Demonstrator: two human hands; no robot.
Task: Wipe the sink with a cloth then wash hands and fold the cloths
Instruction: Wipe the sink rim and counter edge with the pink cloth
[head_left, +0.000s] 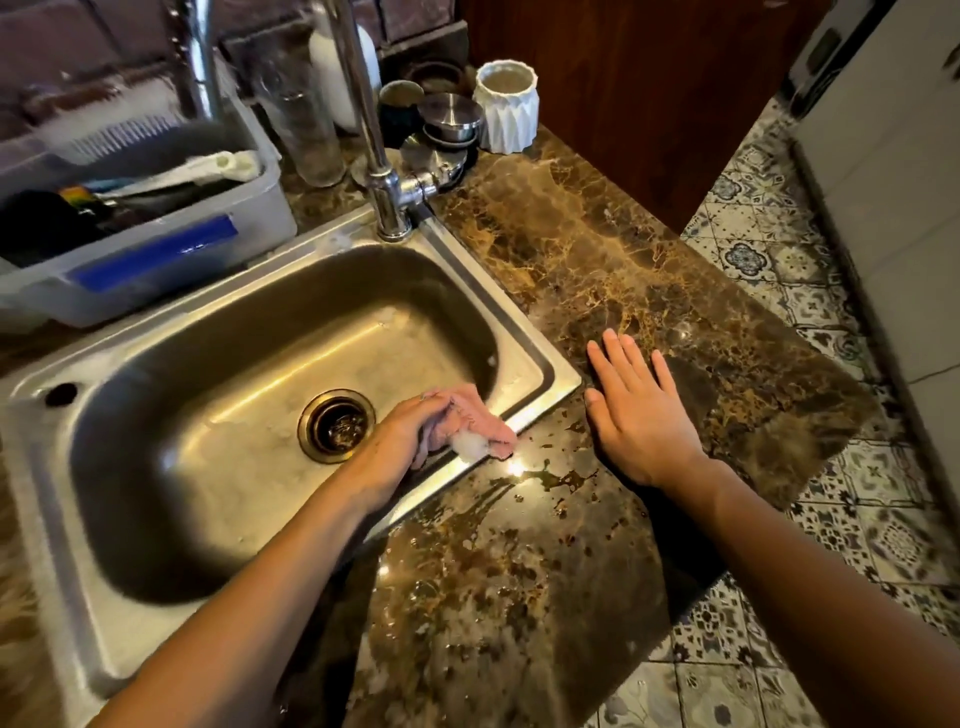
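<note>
A steel sink (156, 519) is set in a brown marble counter (597, 249), with a round drain (336, 425) in its floor. My left hand (400, 441) grips a pink cloth (475, 421) with white foam on it, pressed against the sink's right inner wall and rim beside the drain. My right hand (636, 410) lies flat with straight fingers on the counter, just right of the sink's corner. It holds nothing. The chrome tap (379, 150) stands at the sink's back right corner.
A plastic tub (171, 254) with a brush and cloths stands behind the sink at left. A tall glass (306, 124), steel lids (449, 117) and a white ribbed cup (506, 106) crowd the back of the counter. Patterned floor tiles (779, 270) lie to the right.
</note>
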